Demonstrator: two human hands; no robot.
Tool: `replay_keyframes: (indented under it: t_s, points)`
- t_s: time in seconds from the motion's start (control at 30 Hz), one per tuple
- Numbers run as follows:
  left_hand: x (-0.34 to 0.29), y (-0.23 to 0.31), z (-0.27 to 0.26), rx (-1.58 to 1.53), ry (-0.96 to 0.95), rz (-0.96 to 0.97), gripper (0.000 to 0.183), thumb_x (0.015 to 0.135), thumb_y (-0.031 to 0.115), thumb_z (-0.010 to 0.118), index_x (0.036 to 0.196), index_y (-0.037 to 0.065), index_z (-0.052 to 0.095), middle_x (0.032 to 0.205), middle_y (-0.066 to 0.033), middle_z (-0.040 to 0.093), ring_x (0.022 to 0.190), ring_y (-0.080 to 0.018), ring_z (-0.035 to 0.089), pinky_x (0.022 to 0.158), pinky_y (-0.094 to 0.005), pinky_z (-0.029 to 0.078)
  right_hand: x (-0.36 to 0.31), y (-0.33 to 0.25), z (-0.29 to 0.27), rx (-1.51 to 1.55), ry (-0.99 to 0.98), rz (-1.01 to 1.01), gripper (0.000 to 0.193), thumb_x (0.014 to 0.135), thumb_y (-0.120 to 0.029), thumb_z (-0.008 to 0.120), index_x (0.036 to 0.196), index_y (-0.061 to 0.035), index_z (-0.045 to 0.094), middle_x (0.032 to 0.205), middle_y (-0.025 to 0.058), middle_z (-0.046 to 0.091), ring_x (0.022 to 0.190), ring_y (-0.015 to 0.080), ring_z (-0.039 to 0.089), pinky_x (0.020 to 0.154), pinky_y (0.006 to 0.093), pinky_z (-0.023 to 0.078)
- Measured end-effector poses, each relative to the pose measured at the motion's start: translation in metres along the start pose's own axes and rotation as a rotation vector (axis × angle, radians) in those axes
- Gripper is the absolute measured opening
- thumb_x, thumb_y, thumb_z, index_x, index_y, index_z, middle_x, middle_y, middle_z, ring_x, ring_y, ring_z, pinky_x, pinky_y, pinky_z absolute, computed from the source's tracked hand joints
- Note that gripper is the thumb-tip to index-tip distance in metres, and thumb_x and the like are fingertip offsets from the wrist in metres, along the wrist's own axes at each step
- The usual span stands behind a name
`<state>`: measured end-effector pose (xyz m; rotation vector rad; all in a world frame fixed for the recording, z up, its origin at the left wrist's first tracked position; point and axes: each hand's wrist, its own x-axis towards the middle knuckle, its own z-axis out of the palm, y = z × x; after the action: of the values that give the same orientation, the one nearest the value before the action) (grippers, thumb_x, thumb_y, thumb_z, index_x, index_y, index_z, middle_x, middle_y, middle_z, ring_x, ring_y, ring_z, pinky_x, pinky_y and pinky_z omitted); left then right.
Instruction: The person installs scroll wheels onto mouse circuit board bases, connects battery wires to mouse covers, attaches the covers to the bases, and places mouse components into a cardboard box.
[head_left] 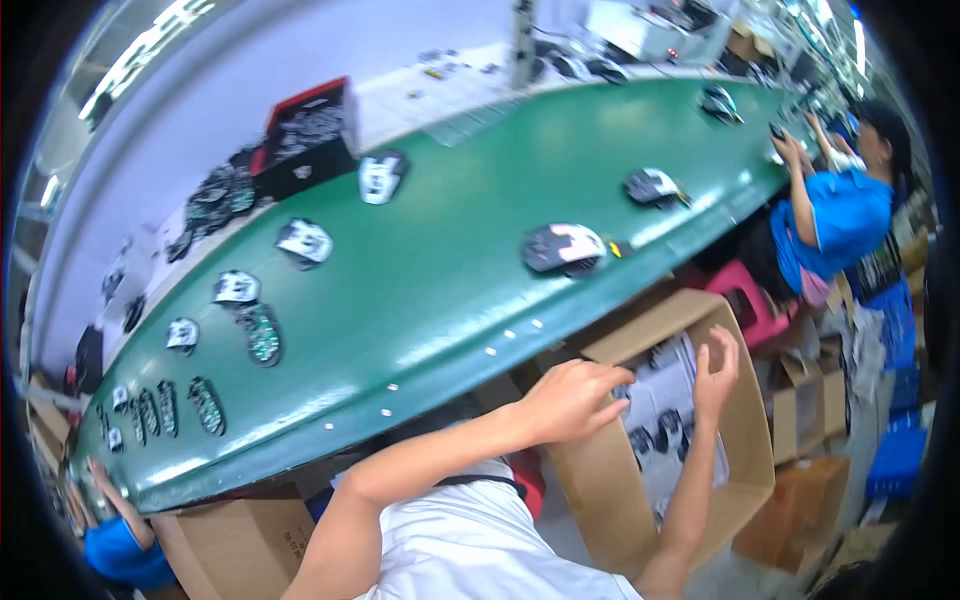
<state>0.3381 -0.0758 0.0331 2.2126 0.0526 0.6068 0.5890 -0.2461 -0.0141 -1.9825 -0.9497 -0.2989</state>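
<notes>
Both my hands are over an open cardboard box [610,500] at the near right, beside the belt. My left hand [580,402] reaches in over its left side, fingers bent. A small dark thing shows between the thumb and fingertips, too small to make out. On the right, my right hand [717,372] is raised above the box with fingers apart and curved, nothing in it. Below the hands a white sheet or tray [655,395] lines the box. Several small black parts [668,430] lie on it.
A green conveyor belt [450,240] runs across, carrying what look like computer mouse shells [565,248] and bases with circuit boards [262,335]. A parts-filled black-and-red box [305,178] stands behind. Co-workers in blue [845,220] stand at both ends. Other cartons [235,545] flank me.
</notes>
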Motion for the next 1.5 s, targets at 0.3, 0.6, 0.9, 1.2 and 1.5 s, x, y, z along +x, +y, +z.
replay_keyframes:
  t_s: [0.3,0.6,0.9,1.2,1.5]
  points:
    - [-0.140,0.020,-0.244,0.615,0.339,-0.583,0.020,0.087,0.017,0.063,0.103,0.007,0.069,0.083,-0.0148,0.068,0.072,-0.0311,0.067,0.066,-0.0425,0.053,0.162,-0.292,0.226,0.089,-0.734,-0.895,0.048,0.083,-0.015,0.072,0.128,-0.0063,0.057,0.128,0.0184,0.057,0.117,0.0301,0.058,0.096,0.0387,0.048]
    - [-0.175,-0.096,-0.342,0.885,0.234,-1.057,0.076,0.076,0.045,0.075,0.141,0.019,0.045,0.102,-0.0231,0.068,0.098,-0.0419,0.065,0.087,-0.0489,0.053,0.105,-0.371,0.402,-0.300,-0.743,-0.391,0.047,0.080,-0.046,0.071,0.116,-0.0168,0.062,0.144,0.0219,0.038,0.121,0.0545,0.044,0.094,0.0649,0.042]
    - [-0.259,-0.126,-0.420,0.877,-0.125,-1.167,0.083,0.069,0.010,0.069,0.145,0.031,0.042,0.116,-0.0131,0.067,0.106,-0.0346,0.064,0.089,-0.0459,0.053,0.075,-0.400,0.381,0.357,-0.695,-0.789,0.024,0.078,-0.013,0.062,0.101,-0.0089,0.067,0.129,0.0229,0.052,0.112,0.0398,0.057,0.095,0.0453,0.048]
    - [-0.216,-0.113,-0.419,0.993,-0.309,-1.092,0.079,0.056,0.028,0.085,0.130,0.025,0.057,0.109,-0.0076,0.070,0.103,-0.0286,0.066,0.084,-0.0419,0.055,0.048,-0.440,0.386,-0.138,-0.892,-0.668,0.062,0.062,-0.041,0.083,0.117,-0.0168,0.067,0.131,0.0151,0.052,0.110,0.0421,0.058,0.092,0.0484,0.052]
    - [-0.183,-0.005,-0.340,0.808,0.034,-0.659,0.069,0.060,0.028,0.080,0.123,0.014,0.055,0.093,-0.0127,0.070,0.085,-0.0342,0.068,0.073,-0.0450,0.055,0.076,-0.407,0.358,0.312,-1.035,-0.666,0.050,0.061,-0.028,0.083,0.105,-0.0069,0.072,0.110,0.0149,0.066,0.107,0.0307,0.061,0.095,0.0370,0.048]
